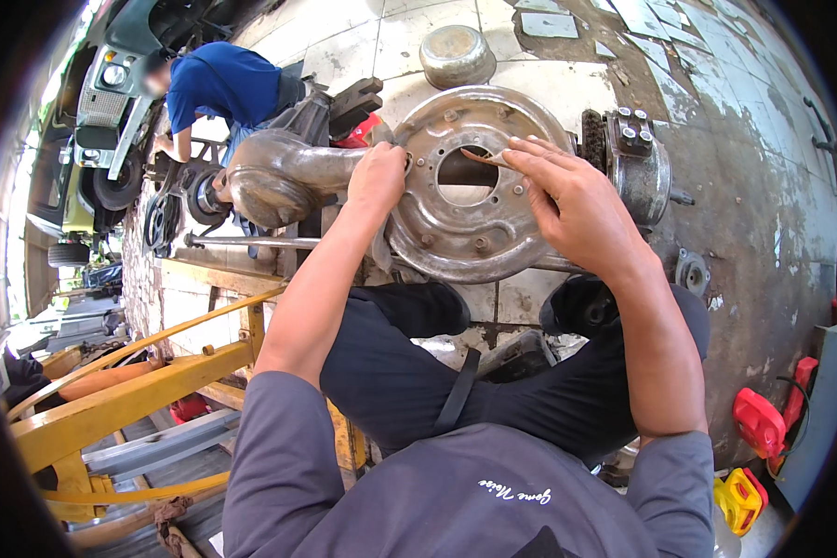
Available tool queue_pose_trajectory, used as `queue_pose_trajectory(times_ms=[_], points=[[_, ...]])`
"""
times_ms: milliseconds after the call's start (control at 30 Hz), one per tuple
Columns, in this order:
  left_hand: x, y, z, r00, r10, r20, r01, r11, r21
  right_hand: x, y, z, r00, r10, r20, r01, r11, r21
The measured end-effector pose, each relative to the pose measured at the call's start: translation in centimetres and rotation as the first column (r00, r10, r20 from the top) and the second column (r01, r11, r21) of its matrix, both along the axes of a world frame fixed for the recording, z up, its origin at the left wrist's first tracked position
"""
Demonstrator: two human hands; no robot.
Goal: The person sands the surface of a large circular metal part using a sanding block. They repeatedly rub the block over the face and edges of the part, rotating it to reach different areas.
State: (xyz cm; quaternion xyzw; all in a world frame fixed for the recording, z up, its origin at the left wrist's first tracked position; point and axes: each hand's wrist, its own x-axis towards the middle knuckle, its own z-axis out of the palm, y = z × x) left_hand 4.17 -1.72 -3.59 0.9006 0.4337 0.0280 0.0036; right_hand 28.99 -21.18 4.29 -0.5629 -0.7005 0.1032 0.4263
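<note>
A large round metal brake backing plate (474,246) stands in front of me at the end of a heavy axle housing (279,177). My left hand (378,181) is closed at the plate's left side; a small dark ring-like edge shows by its fingertips, but what it grips is mostly hidden. Over the right half of the plate, my right hand (567,191) has its fingers close together, their tips at a thin reddish-brown strip (480,156). This strip crosses the upper part of the plate's centre hole. Bolts and small holes surround that opening.
A dented metal bowl (458,56) sits beyond the plate. To its right stands a cylindrical metal motor-like unit (637,163). A person in a blue shirt (223,84) bends at the far left. Yellow frame bars (139,400) lie left; a red container (758,423) lies right.
</note>
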Motion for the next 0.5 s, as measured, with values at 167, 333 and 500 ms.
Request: queue_pose_trajectory(times_ms=[167,333,500], points=[[-1.9,2.2,0.4,0.903,0.11,0.416,-0.143,0.988,0.05,-0.4,0.0,0.2,1.0,0.004,-0.023,-0.003,1.0,0.019],[0.1,3.0,-0.8,0.888,0.03,0.459,-0.078,0.993,0.084,-0.6,0.4,-0.3,1.0,0.023,0.0,-0.023,1.0,0.009],[1.3,2.2,-1.7,0.99,-0.013,0.138,-0.004,0.993,0.12,-0.2,0.2,-0.3,1.0,0.005,0.022,-0.005,1.0,-0.022]])
